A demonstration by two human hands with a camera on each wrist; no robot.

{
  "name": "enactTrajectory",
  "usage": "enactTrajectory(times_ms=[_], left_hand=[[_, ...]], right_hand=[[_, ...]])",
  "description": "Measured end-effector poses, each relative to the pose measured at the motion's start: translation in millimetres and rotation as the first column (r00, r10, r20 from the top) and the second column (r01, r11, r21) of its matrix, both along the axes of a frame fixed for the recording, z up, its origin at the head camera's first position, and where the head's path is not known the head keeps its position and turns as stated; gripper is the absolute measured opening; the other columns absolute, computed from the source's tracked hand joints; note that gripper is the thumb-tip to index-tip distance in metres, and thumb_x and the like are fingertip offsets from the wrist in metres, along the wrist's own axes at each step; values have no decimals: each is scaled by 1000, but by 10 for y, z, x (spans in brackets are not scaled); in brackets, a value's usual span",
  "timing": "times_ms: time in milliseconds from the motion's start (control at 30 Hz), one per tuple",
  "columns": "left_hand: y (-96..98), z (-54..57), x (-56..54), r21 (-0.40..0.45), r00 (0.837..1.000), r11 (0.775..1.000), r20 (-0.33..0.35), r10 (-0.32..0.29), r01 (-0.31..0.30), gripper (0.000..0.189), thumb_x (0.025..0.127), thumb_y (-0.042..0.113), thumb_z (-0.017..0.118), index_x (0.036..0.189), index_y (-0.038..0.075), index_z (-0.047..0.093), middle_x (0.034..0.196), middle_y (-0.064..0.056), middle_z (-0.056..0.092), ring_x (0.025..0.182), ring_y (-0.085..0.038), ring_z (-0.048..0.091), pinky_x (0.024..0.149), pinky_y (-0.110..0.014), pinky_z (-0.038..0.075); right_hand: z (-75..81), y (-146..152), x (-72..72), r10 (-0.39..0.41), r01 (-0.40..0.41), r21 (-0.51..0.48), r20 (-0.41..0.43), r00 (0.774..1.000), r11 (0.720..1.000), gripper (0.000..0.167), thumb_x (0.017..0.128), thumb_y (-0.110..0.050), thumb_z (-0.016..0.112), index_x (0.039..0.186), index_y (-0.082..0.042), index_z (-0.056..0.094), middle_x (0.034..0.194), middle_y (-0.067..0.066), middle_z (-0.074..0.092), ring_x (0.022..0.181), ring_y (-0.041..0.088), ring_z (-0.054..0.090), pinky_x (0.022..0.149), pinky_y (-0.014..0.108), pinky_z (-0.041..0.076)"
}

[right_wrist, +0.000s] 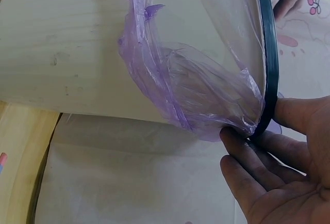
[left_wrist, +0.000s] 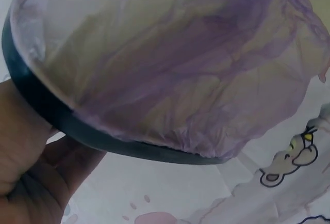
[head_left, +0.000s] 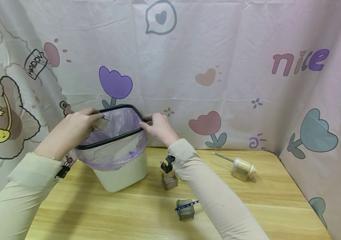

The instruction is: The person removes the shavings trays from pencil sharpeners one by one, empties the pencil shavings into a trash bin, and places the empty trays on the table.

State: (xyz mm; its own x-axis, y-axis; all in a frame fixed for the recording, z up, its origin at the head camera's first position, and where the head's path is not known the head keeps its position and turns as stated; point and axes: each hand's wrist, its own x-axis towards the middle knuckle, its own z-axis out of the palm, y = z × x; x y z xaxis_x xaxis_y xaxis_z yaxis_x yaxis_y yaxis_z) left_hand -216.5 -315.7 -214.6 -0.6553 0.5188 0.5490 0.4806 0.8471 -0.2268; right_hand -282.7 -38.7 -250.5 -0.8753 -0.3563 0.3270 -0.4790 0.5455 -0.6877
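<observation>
A cream bin with a dark rim stands tilted at the left of the table, lined with a purple plastic bag folded down outside. Over the bin's mouth, my left hand holds a small translucent brownish piece at its fingertips; its kind I cannot tell. The left wrist view shows the left hand partly behind the rim, with the piece hidden. My right hand grips the rim's right corner, thumb on one side, fingers on the other. In the right wrist view, the right hand's fingertips touch the bag there.
A brownish clear box sits below the right wrist. Nearer lies a grey clear box with a blue pen across it. To the right is a yellowish, part-clear object with a thin metal rod. Printed curtains surround the table.
</observation>
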Motion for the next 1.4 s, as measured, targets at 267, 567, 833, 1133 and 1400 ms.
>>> enactTrajectory(times_ms=[267,567,833,1133,1400], left_hand=[[53,-4,28,-169,997,985,-68,-28,16,46,78,-26,70,116,1,74,99,-17,65,61,-34,63,53,-53,59],[39,-18,9,-238,985,970,-148,-88,51,40,77,-26,69,105,2,71,101,-16,65,65,-34,64,52,-53,59],[-33,-23,-9,-238,989,970,-127,-81,49,47,78,-28,65,110,4,74,102,-15,66,67,-31,65,54,-52,59],[-60,3,22,-195,990,978,-104,-95,74,41,82,-19,73,113,8,75,96,-10,62,62,-26,59,52,-49,56],[-23,-57,9,-282,983,958,-148,-106,61,41,83,-22,66,111,6,75,110,-13,67,81,-34,69,60,-54,63]], right_hand=[[4,-1,10,-4,4,-6,14,1000,1000,41,106,-27,70,141,-5,69,144,11,71,137,28,66,121,39,51],[8,0,10,-6,6,-1,6,1000,1000,41,106,-27,70,141,-5,69,144,11,71,138,29,65,122,40,50],[7,2,3,-3,3,7,-1,1000,1000,42,106,-28,69,141,-6,69,145,11,70,139,29,64,122,39,50],[12,2,16,1,-1,0,12,1000,1000,42,106,-27,69,142,-5,68,146,12,70,138,29,65,121,40,51],[11,-6,13,4,-4,2,20,1000,1000,43,106,-27,69,143,-5,68,147,12,69,139,31,64,121,40,51]])
